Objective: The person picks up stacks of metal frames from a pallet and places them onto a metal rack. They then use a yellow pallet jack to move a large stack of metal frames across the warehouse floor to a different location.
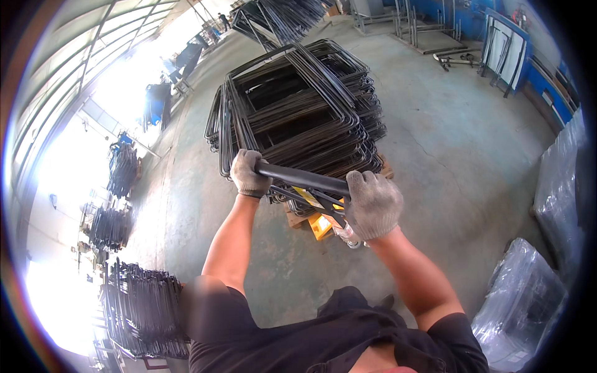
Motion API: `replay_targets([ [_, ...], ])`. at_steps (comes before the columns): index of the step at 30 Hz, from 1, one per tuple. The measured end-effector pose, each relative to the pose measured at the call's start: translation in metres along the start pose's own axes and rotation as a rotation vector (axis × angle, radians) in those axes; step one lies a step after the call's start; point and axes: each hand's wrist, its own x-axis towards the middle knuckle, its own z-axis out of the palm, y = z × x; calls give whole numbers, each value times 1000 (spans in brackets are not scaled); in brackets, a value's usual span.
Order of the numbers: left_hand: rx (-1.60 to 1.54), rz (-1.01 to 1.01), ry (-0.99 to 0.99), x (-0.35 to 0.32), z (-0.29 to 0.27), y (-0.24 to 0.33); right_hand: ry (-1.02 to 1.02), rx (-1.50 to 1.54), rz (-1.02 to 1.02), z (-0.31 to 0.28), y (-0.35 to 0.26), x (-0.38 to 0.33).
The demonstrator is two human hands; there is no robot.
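Both my hands wear grey knitted work gloves and grip the black handle bar [303, 176] of a yellow pallet jack [320, 226]. My left hand [251, 173] wraps the bar's left end, and my right hand [374, 206] closes round its right end. Just beyond the handle rises a tall stack of bent black metal frames [298, 118], piled on a wooden pallet [385, 166]. Part of the jack is hidden by my right hand and the handle; its forks cannot be seen under the load.
Racks of hanging black metal pieces [140, 304] line the left side. More black frames [280, 22] are stacked far ahead. At right stand plastic-wrapped stacks [519, 304]. A blue-edged panel [505, 53] leans at the far right, near a metal stand [429, 31]. A person [224, 22] stands far off.
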Motion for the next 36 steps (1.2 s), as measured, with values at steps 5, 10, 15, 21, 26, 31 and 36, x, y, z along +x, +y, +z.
replay_targets([
  [5,63,-22,-9,-2,-19,-2,4,32,-25,-2,-4,6],
  [10,93,-39,63,-5,-28,12,0,20,-57,-12,2,11],
  [15,117,-6,123,-19,-25,31,-3,77,-42,-20,16,0],
  [21,166,-49,113,-38,-24,45,-23,112,-78,-15,35,-10],
  [26,206,-57,94,-43,-32,50,-19,107,-102,-7,44,-8],
  [31,243,-77,92,-44,-53,49,2,131,-135,-3,36,0],
  [36,303,-118,105,-48,-78,48,-55,210,-161,-2,20,13],
])
